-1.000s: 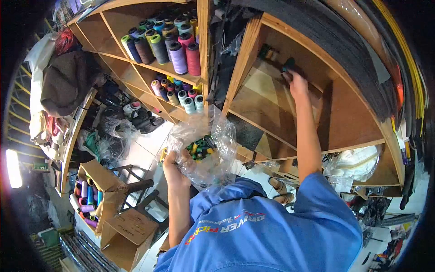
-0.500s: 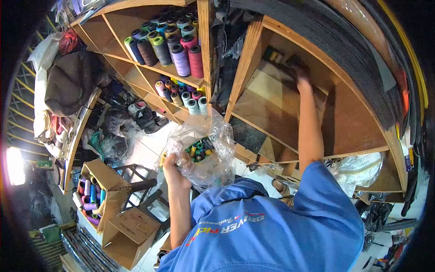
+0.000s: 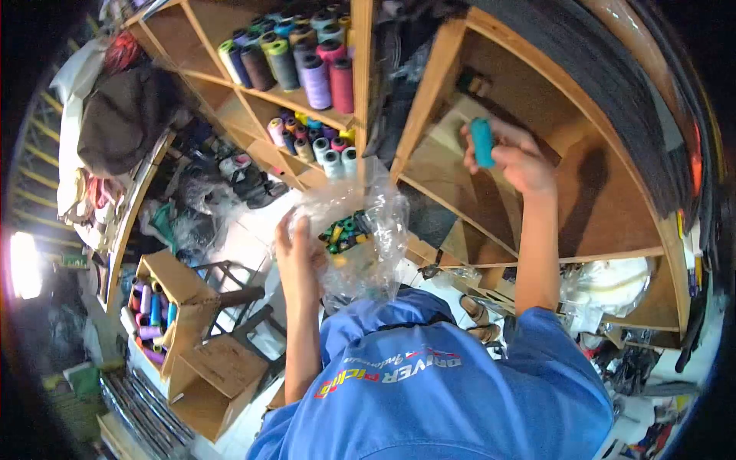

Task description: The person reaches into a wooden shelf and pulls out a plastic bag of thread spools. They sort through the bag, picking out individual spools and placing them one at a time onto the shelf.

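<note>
My right hand point(image 3: 517, 157) grips a teal spool of thread point(image 3: 481, 143), held upright between thumb and fingers in front of the right-hand shelf compartment. My left hand point(image 3: 297, 249) is closed on the left side of a clear plastic bag point(image 3: 383, 264), whose mouth gapes upward. Inside the bag lie several small spools point(image 3: 343, 232) in green, yellow and black. A dark object with a yellowish end point(image 3: 473, 81) sits deep in the compartment, too small to name.
Wooden shelves point(image 3: 357, 69) hold large thread cones point(image 3: 315, 82) above and smaller cones point(image 3: 332, 162) below. To the left, an open cardboard box point(image 3: 184, 307) contains colourful spools. Dark rolled material point(image 3: 583, 69) runs over the right shelf. A white bundle point(image 3: 609, 284) lies below it.
My right hand has come out from the back of the compartment, and the teal spool now shows in it. My left hand stays at the bag, with its fingers raised more upright.
</note>
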Demonstrator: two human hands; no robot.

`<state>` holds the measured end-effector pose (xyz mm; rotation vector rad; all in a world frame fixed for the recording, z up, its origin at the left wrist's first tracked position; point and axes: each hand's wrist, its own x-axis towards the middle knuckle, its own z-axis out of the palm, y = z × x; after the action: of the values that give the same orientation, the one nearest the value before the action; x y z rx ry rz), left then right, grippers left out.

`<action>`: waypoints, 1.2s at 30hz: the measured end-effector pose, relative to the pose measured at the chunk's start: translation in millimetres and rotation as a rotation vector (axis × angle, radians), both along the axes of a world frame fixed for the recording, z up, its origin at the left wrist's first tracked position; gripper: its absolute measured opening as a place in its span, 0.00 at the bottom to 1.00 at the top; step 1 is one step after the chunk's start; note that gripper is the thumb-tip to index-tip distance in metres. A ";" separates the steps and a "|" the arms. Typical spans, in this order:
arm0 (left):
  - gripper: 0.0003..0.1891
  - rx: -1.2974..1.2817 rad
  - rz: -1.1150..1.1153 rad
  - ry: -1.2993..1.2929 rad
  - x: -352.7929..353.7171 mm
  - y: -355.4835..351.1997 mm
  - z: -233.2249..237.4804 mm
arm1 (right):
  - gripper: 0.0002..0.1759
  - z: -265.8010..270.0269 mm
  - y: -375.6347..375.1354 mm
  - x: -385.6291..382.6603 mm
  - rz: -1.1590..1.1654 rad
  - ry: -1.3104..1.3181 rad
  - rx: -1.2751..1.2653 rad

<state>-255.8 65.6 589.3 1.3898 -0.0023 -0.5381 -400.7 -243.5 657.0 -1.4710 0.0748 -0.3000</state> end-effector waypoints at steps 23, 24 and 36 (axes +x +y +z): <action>0.19 0.012 -0.058 -0.359 -0.7 85.0 50.5 | 0.39 16.7 209.5 102.8 0.177 -0.184 -0.533; 0.18 0.008 -0.043 -0.378 -0.2 86.7 48.5 | 0.39 22.0 206.0 104.9 0.209 -0.175 -0.575; 0.19 -0.077 -0.106 -0.315 -1.1 103.9 48.3 | 0.19 -14.1 190.8 184.0 0.962 -0.031 -0.293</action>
<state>-257.0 169.6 637.6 1.3918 -0.3491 -0.3981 -216.6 -52.7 642.9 -1.6205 -0.7117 0.4681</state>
